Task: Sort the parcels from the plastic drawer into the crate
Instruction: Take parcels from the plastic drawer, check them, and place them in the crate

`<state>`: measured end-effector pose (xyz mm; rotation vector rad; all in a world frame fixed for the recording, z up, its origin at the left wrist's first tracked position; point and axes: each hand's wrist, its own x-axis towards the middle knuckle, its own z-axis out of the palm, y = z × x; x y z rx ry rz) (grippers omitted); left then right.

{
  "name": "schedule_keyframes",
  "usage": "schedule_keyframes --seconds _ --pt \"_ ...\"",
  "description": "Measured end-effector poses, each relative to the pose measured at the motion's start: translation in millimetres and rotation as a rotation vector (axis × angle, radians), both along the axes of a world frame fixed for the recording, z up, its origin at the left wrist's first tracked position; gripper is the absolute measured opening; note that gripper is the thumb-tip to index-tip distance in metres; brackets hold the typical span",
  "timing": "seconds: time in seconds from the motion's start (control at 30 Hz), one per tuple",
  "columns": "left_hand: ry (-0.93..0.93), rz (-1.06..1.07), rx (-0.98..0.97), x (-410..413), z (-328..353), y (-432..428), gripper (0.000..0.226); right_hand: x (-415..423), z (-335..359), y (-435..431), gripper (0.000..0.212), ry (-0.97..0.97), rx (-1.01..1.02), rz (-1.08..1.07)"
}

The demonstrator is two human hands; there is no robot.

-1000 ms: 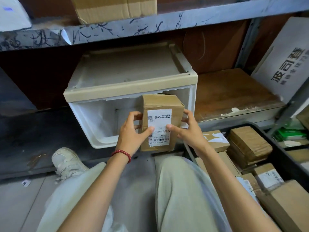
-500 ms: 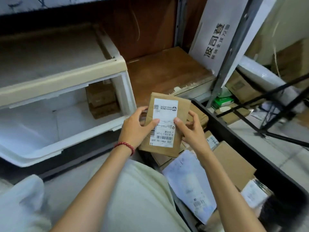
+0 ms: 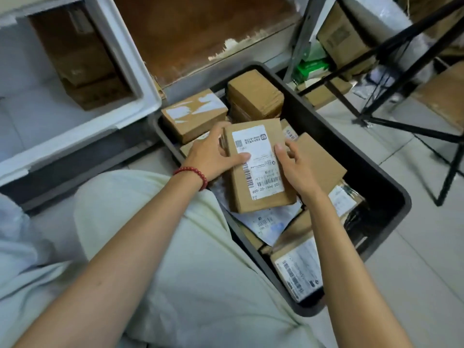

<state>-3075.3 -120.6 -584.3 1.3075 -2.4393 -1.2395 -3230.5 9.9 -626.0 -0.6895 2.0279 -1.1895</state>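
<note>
Tiled floor [image 3: 414,259], drawer [image 3: 148,96] on my left. Left hand [image 3: 211,156] and right hand [image 3: 293,164] grip the parcel [image 3: 258,169] by its sides, over the crate [image 3: 364,167]. Before, it was at the drawer front.

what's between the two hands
A brown parcel with a white label, gripped by the left hand and right hand over the crate, in the head view.

Brown cardboard parcel [image 3: 258,169] with a white barcode label, tilted label-up over the crate [image 3: 356,156], gripped by the left hand [image 3: 211,156] and right hand [image 3: 293,164]. The black crate, at right, holds many brown boxes [image 3: 195,114]. The white drawer [image 3: 129,59], far left, stands open with one brown box [image 3: 82,71] inside
</note>
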Motion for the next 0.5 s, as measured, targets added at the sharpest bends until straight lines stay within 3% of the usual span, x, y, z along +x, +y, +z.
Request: schedule_keyframes --seconds 0.2,0.37,0.5 --pt "-0.296 -0.221 -0.081 -7.7 -13.5 1.2 0.044 18.9 -20.8 15.7 0.028 0.093 0.061 0.000" --pt "-0.614 -0.330 -0.245 -9.6 -23.7 -10.3 0.050 26.2 -31.5 12.6 0.053 0.145 0.169 0.104" --pt "-0.520 -0.319 -0.322 -9.5 -22.6 -16.0 0.055 31.7 -28.6 1.9 0.039 0.206 0.164 0.183"
